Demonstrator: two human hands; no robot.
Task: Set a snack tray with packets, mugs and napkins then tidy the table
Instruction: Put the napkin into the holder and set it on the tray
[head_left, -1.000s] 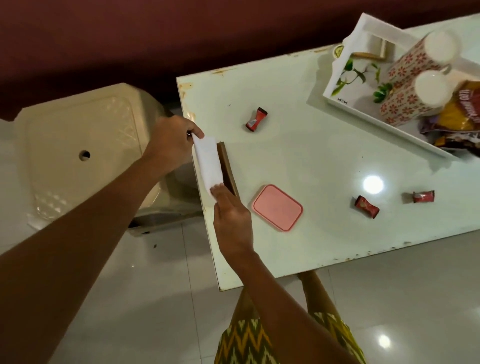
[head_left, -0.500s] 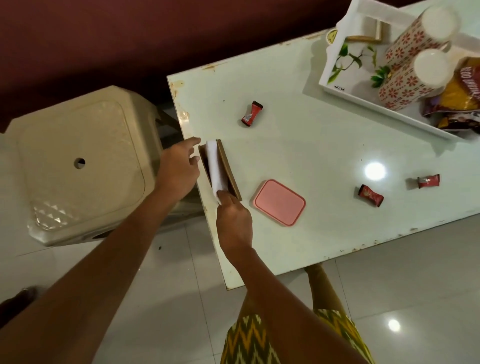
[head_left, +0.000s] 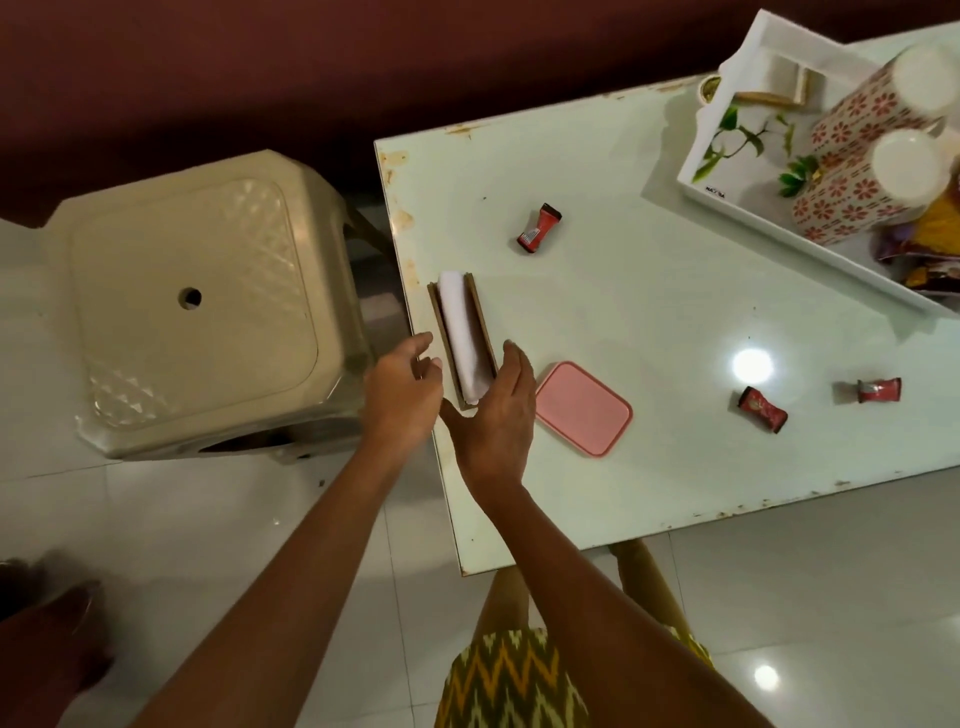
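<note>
Two hands flank a wooden napkin holder (head_left: 460, 349) at the near-left edge of the table (head_left: 623, 322). I see the left hand (head_left: 402, 397) just left of the holder, fingers spread and loosely curled, gripping nothing; whether its fingertips touch the holder's side I cannot tell. The right hand (head_left: 493, 415) lies flat and open just right of the holder, fingers extended along its right wall, thumb reaching under the near end. White napkins (head_left: 464, 338) stand upright in the holder's slot; their near end is partly covered by the right hand.

I note a pink lid (head_left: 583, 409) flat on the table just right of the right hand. One red sweet wrapper (head_left: 539, 227) lies beyond the holder; two more (head_left: 762, 409) (head_left: 879, 389) lie well to the right, near a bright light reflection.

At far right I see the white tray (head_left: 727, 156), cut off by the picture's edge. It holds two floral mugs (head_left: 862, 187) lying on their sides and snack packets (head_left: 935, 249), of which only part shows; their print is unreadable. A small item in the tray's far corner is too indistinct to name.

A beige plastic stool (head_left: 192, 306) stands left of the table on the tiled floor. Patterned clothing (head_left: 514, 680) shows at the bottom edge.
</note>
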